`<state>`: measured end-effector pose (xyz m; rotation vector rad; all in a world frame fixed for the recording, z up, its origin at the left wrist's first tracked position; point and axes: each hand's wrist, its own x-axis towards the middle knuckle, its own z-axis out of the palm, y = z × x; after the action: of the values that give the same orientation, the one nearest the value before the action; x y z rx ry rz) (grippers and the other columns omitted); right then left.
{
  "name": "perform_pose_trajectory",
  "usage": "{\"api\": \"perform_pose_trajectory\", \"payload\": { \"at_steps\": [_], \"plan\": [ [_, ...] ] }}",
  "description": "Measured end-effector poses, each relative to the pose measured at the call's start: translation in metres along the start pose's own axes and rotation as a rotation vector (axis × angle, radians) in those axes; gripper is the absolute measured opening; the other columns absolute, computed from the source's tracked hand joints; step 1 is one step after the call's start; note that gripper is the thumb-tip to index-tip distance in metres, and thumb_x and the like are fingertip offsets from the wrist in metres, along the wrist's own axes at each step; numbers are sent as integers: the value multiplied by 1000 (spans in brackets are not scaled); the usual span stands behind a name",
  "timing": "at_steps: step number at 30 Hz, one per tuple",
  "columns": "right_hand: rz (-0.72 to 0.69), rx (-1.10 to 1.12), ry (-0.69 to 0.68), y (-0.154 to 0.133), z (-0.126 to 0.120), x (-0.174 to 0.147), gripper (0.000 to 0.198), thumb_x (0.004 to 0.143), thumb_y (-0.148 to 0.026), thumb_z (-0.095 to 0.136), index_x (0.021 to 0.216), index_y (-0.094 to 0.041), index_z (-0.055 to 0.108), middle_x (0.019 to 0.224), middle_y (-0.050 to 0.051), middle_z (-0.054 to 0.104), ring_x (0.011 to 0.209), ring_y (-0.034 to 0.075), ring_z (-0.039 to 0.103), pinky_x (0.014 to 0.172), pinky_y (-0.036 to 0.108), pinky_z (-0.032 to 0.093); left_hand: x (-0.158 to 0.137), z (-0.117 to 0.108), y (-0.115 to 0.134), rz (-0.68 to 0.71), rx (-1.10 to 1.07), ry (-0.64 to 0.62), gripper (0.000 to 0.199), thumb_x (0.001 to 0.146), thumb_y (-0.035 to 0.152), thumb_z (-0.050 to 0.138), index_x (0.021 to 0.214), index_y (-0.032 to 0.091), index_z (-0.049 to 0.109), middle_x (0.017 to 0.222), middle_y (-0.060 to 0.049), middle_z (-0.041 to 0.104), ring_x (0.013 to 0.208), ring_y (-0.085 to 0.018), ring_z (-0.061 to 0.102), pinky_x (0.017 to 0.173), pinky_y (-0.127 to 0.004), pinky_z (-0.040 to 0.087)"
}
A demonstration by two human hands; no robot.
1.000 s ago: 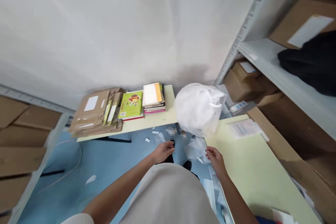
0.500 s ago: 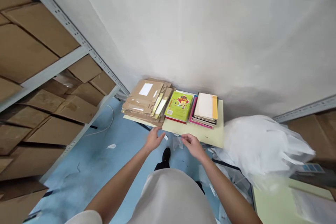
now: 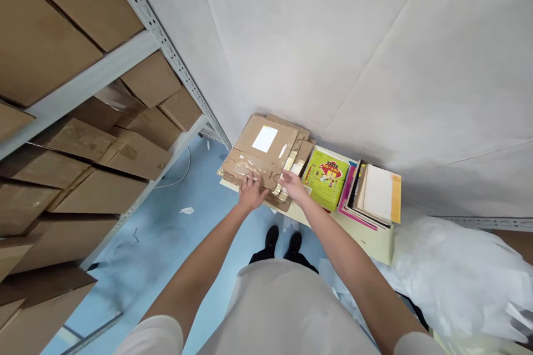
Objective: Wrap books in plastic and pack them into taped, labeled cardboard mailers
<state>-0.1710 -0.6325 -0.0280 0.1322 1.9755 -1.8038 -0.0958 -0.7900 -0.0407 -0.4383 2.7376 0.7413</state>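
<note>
A stack of flattened cardboard mailers (image 3: 270,147) lies on the left end of a pale yellow table (image 3: 377,241). The top mailer bears a white label, and clear tape shines along its front. My left hand (image 3: 251,193) rests on its front edge, fingers spread. At the stack's right front corner is my right hand (image 3: 293,186), its fingers slightly apart and at the mailer's edge; I see no closed grip there. Just right of that hand lies a green book (image 3: 327,177) with a red picture on its cover.
A pile of books and folders (image 3: 377,194) sits right of the green book. White plastic bags (image 3: 462,277) bulge at the far right. Shelving with cardboard boxes (image 3: 129,155) rises on the left. A pale wall (image 3: 316,39) stands behind the table, and a paper scrap (image 3: 187,211) lies on the blue floor.
Both hands have moved forward from the table's front edge to the cardboard mailers. My view has swung left, so the table and books appear farther right. Both feet now show side by side.
</note>
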Motion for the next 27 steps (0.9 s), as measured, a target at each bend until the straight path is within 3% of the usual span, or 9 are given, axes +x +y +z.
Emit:
{"api": "perform_pose_trajectory", "payload": {
  "at_steps": [4,7,9,13,16,20,23,25,27],
  "plan": [
    [25,-2,64,1,6,26,57,65,-23,73,120,-20,58,133,11,56,127,23,48,105,41,39,1,7,-6,-58,-130,141,66,83,46,51,141,16,38,155,-18,15,143,-37,9,111,-57,20],
    [96,27,83,2,5,40,59,66,-24,71,122,-19,54,132,13,56,122,22,53,99,38,45,5,7,-8,-181,-247,254,64,85,44,48,139,9,39,154,-21,16,143,-35,14,113,-51,20],
    [137,31,88,1,3,48,60,67,-25,69,124,-19,52,129,13,57,117,22,56,92,36,49,9,7,-10,-194,-282,247,60,85,41,48,135,9,44,153,-21,20,142,-35,17,113,-51,20],
    [183,41,75,-3,3,64,52,68,-27,66,118,-20,54,112,10,65,98,20,64,80,34,53,12,5,-13,-188,-325,253,52,81,39,54,125,12,54,148,-18,32,139,-34,25,114,-49,22],
    [192,59,36,-9,8,73,35,66,-26,66,99,-19,58,91,6,68,80,18,64,72,33,53,12,2,-15,-209,-439,275,42,81,36,55,116,15,60,143,-15,41,134,-31,36,113,-47,26],
    [210,77,-2,-13,12,69,22,65,-25,66,80,-22,50,74,-1,63,64,13,58,61,29,51,10,-1,-20,-293,-754,425,33,79,30,61,109,17,61,135,-14,48,130,-28,42,111,-42,31],
    [196,108,-20,-19,11,52,24,67,-27,66,80,-24,46,74,-4,60,63,11,57,56,25,50,3,-5,-22,-467,-1138,576,49,72,26,71,118,21,53,137,-12,45,126,-26,47,102,-37,41],
    [163,142,-44,-25,12,38,26,68,-29,66,80,-25,44,76,-5,60,64,10,57,55,22,50,-3,-11,-23,-580,-1334,593,53,71,27,74,118,23,50,133,-10,49,120,-25,52,95,-35,46],
    [112,194,-82,-33,16,26,27,68,-31,66,81,-25,43,78,-6,61,64,10,57,52,20,48,-8,-20,-24,-623,-1441,552,45,73,32,72,112,23,52,122,-9,57,113,-22,58,89,-34,49]
  ]
}}
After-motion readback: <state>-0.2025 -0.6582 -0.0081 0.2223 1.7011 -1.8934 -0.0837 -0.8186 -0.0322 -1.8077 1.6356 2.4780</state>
